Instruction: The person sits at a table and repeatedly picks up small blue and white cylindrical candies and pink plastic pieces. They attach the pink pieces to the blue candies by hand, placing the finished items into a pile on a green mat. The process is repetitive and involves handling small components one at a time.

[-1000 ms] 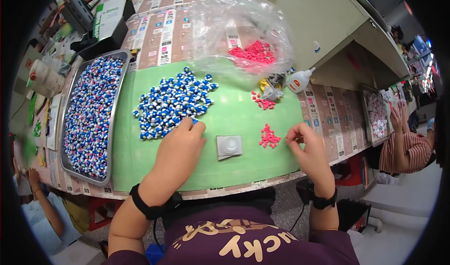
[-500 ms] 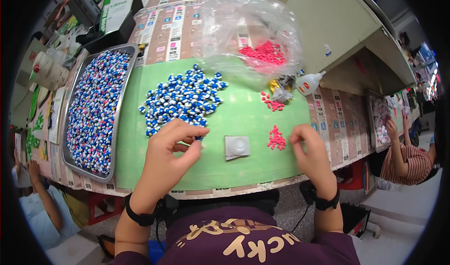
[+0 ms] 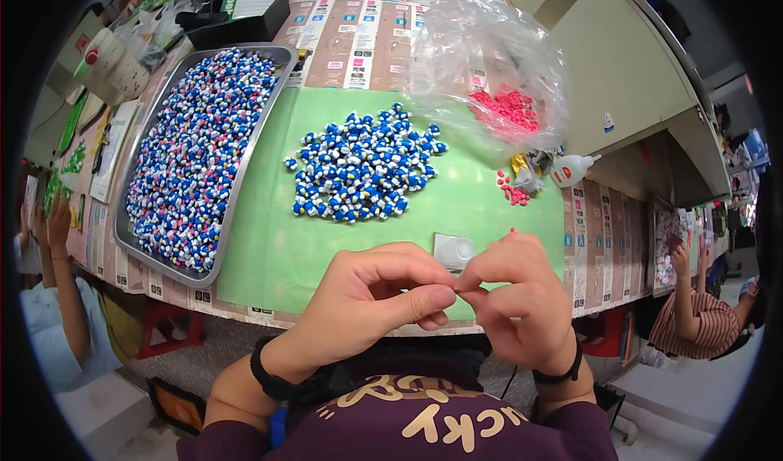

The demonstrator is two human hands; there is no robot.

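My left hand [image 3: 383, 294] and my right hand [image 3: 522, 294] meet fingertip to fingertip above the near edge of the green sheet [image 3: 269, 249]. Both are closed in a pinch. The small blue-and-white piece in my left fingertips is covered by the fingers, and what my right fingers grip is too small to make out. Just beyond the fingers lies a small pale square pad [image 3: 453, 251] with a clear round blob on it. A heap of small blue-and-white pieces [image 3: 363, 167] spreads on the sheet. Small pink pieces [image 3: 514, 193] lie farther right; my right hand covers most of a nearer pink pile.
A metal tray [image 3: 231, 208] full of blue, white and pink pieces stands on the left. At the back right are a clear plastic bag [image 3: 457, 61] with pink pieces, a white squeeze bottle [image 3: 572, 169] and a beige cabinet [image 3: 628, 77]. Other people sit at both sides.
My hands were apart, the left beside the blue heap with a small blue piece in its fingertips, the right beside the near pink pile. They have come together; the view has shifted.
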